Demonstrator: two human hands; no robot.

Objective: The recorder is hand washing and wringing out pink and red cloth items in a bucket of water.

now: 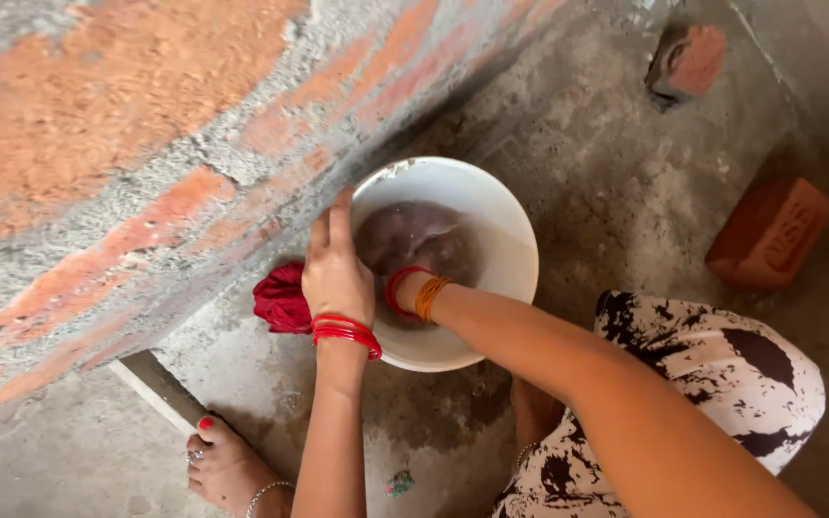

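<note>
A white round basin (506,235) stands on the concrete floor against a brick wall, filled with murky brownish water. My left hand (336,269), with red bangles at the wrist, grips the basin's left rim. My right hand (413,280) is plunged into the water up to the wrist, which carries red and orange bangles; its fingers are hidden under the surface and in a dark wet cloth (414,235) lying in the water. A red cloth (282,299) lies bunched on the floor just left of the basin, beside my left hand.
A rough brick wall (127,163) rises close on the left. Two loose red bricks lie on the floor: one (769,232) at the right, another (688,59) at the top. My bare foot (227,465) and patterned knee (712,374) are below the basin.
</note>
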